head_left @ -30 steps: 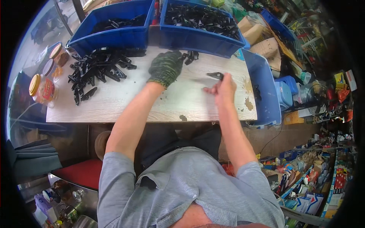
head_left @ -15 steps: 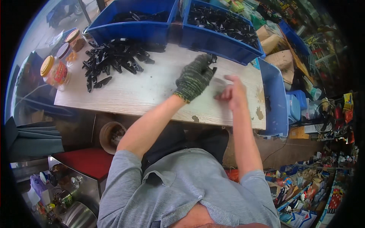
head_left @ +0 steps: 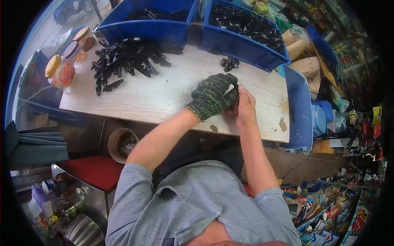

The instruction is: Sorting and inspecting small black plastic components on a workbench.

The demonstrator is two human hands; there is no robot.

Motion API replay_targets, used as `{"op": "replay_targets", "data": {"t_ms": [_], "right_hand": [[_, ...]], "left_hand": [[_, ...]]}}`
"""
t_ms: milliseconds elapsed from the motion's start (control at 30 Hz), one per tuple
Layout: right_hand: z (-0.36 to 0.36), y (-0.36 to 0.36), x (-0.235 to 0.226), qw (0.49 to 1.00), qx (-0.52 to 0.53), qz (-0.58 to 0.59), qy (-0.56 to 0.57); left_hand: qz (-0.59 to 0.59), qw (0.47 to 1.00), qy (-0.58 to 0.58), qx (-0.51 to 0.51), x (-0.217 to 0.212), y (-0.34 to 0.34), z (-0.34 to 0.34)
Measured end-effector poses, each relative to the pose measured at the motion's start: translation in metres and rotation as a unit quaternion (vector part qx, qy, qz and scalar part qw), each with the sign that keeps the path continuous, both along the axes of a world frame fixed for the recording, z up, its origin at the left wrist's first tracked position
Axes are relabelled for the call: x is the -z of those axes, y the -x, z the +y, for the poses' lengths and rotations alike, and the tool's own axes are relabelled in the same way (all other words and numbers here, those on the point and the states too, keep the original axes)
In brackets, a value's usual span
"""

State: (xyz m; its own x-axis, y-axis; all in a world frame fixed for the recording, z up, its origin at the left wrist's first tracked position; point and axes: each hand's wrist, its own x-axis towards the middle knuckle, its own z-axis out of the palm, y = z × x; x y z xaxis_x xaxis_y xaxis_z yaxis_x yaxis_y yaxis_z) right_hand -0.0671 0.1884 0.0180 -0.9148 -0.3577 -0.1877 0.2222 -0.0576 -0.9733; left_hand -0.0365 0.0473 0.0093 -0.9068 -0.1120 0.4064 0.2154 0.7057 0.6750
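My left hand (head_left: 211, 95), in a dark green knitted glove, is closed over the right part of the table (head_left: 164, 98). Against its fingertips comes my right hand (head_left: 245, 107), bare, with fingers curled and thumb pointing up. Whatever they hold between them is hidden by the fingers; a small pale patch shows at the glove's thumb. Just beyond the hands lie a few small black plastic parts (head_left: 230, 63). To the left is a loose pile of black plastic parts (head_left: 123, 59), long and clip-like.
Two blue bins (head_left: 246, 45) with black parts stand along the table's far edge. Lidded jars (head_left: 61, 74) stand at the left end. A lighter blue tub (head_left: 298, 110) adjoins the right edge. Below the table at left is a round bucket (head_left: 119, 145).
My left hand has drawn back from near the bin, leaving a few black parts there. My right hand has moved left, its fingers curling in, and the two hands now meet.
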Motion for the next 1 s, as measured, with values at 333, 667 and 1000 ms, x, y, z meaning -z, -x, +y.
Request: {"op": "replay_targets", "data": {"t_ms": [333, 667, 1000], "right_hand": [[-0.003, -0.005, 0.003, 0.993, 0.073, -0.042, 0.087], [-0.002, -0.006, 0.004, 0.997, 0.041, -0.002, 0.067], [0.0, -0.006, 0.011, 0.994, 0.036, 0.003, 0.1]], "left_hand": [[-0.154, 0.926, 0.205, -0.276, -0.022, 0.016, -0.122], [-0.092, 0.914, 0.337, -0.208, -0.012, -0.006, -0.073], [-0.075, 0.961, 0.234, -0.126, 0.006, 0.0, -0.046]]}}
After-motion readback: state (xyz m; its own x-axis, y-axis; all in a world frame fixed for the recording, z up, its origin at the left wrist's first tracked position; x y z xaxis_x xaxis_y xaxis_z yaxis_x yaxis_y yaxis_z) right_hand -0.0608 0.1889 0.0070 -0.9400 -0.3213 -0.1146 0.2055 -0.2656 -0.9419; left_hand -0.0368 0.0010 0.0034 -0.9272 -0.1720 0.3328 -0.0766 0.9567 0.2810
